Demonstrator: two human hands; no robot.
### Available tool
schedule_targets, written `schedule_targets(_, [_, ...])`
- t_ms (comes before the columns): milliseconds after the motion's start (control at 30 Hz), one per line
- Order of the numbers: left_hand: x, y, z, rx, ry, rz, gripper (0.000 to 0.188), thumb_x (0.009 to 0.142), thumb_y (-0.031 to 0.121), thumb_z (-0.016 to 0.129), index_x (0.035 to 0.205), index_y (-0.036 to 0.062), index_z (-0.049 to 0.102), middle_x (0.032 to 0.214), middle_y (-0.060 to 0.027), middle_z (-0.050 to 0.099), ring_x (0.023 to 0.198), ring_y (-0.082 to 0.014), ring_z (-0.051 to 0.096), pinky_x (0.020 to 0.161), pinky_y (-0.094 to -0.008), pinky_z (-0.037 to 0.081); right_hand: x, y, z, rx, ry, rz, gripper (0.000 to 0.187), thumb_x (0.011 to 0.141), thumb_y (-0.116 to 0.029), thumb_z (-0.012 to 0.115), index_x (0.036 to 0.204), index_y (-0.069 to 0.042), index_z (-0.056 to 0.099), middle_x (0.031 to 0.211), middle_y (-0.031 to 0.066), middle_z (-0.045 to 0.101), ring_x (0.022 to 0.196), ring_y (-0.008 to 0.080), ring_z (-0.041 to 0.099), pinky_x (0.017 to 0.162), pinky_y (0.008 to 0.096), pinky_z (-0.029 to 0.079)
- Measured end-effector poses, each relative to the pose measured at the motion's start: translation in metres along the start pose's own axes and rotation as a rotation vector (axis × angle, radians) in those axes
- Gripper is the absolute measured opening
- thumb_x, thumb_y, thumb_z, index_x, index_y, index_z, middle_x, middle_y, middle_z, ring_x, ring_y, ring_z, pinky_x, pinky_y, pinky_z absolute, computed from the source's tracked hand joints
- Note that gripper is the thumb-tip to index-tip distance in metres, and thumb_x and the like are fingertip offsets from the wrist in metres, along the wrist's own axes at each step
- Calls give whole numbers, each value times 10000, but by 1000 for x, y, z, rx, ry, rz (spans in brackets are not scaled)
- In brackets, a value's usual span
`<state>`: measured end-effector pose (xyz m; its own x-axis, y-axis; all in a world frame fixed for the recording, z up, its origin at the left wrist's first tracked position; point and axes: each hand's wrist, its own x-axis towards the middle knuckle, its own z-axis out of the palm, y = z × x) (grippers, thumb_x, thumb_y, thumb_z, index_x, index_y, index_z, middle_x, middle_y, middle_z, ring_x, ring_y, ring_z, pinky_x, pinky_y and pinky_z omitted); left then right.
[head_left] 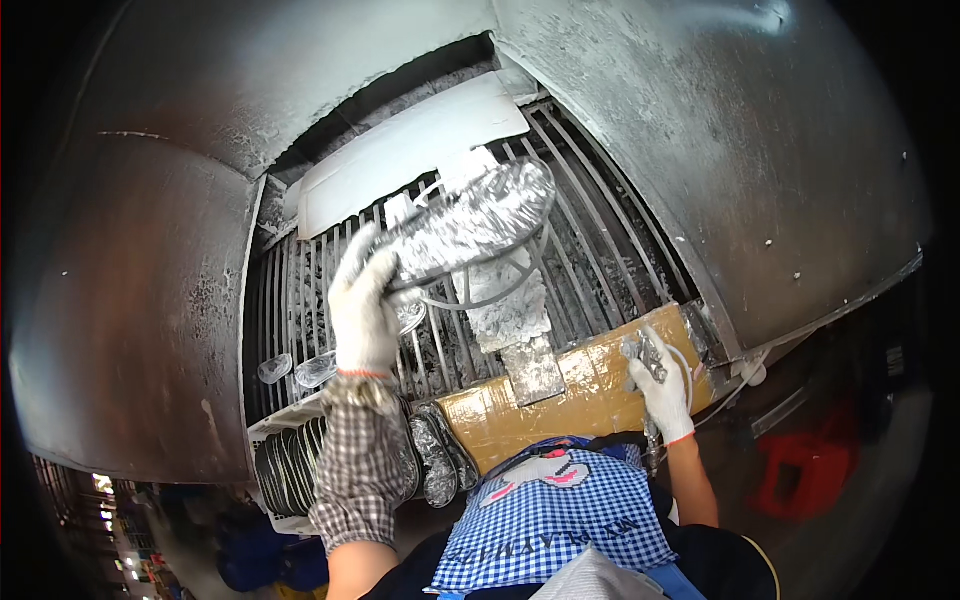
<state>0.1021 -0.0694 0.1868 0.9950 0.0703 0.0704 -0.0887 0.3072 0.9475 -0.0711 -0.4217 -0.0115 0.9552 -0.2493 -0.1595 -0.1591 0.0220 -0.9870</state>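
My left hand [365, 310], in a white knit glove, grips one end of a shoe sole [470, 222]. The sole has a shiny, streaky silvery face and a dark edge, and is slightly blurred. It is held up at a slant over a round metal ring stand [490, 298]. Lower right, my gloved right hand [664, 388] is closed round a metal spray gun [637, 358], with a pale hose beside it. The gun is apart from the sole. More soles [437, 460] in shiny wrap lie by my left sleeve.
Metal booth walls [790, 160] rise on both sides of a slatted grate [590, 215]. A white board [410, 150] lies at the back. A brown, tape-covered panel [580, 385] runs along the front. Left stands a white crate [283, 415] of soles; a red stool [805, 475] is right.
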Motion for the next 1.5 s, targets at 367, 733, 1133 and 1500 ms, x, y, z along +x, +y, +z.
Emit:
schedule_targets(367, [95, 2, -23, 26, 16, 1, 432, 1001, 16, 636, 1426, -54, 598, 1249, -187, 727, 1028, -245, 765, 681, -330, 683, 0, 12, 5, 3, -38, 25, 711, 1023, -167, 705, 1629, 35, 393, 1349, 117, 638, 1164, 155, 602, 1006, 300, 479])
schedule_targets(733, [112, -16, -34, 136, -65, -89, 386, 1005, 100, 680, 1351, -64, 632, 1038, -167, 759, 698, -214, 750, 570, -324, 673, -4, -9, 10, -71, -49, 56, 697, 1023, -174, 686, 1623, 41, 403, 1425, 151, 655, 1263, 176, 624, 1091, 313, 480])
schedule_targets(1133, [107, -12, -40, 845, 104, 80, 316, 922, 245, 776, 1107, -9, 803, 905, -67, 774, 709, -118, 647, 630, -285, 535, 1, -17, 15, -66, -94, 63, 679, 1017, -139, 661, 1623, 33, 407, 1292, 85, 674, 1078, 126, 632, 939, 279, 526])
schedule_targets(1500, [103, -23, -53, 705, 174, 79, 402, 954, 319, 739, 1145, -33, 777, 1072, -163, 779, 953, -198, 716, 854, -319, 562, -2, -31, 23, -84, -101, 14, 655, 1050, -169, 666, 1624, 22, 416, 1364, 112, 671, 1106, 134, 645, 939, 282, 539])
